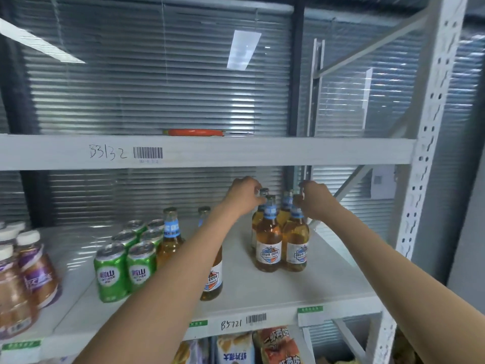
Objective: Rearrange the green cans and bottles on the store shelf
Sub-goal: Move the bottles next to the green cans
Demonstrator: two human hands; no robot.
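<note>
Several green cans (126, 258) stand in two rows at the left of the white middle shelf (262, 292). Amber glass bottles with blue neck labels stand to their right: one (170, 240) beside the cans, another (212, 279) partly hidden behind my left forearm. A tight cluster of several such bottles (279, 245) stands further right. My left hand (245, 191) is closed around the cap of a rear bottle in the cluster. My right hand (313, 199) grips the neck of a bottle on the cluster's right side.
Brown drink bottles with white caps and purple labels (23, 271) stand at the far left. An orange object (194, 132) lies on the upper shelf. Snack bags (262, 345) fill the shelf below. A perforated white upright (420, 179) bounds the right side.
</note>
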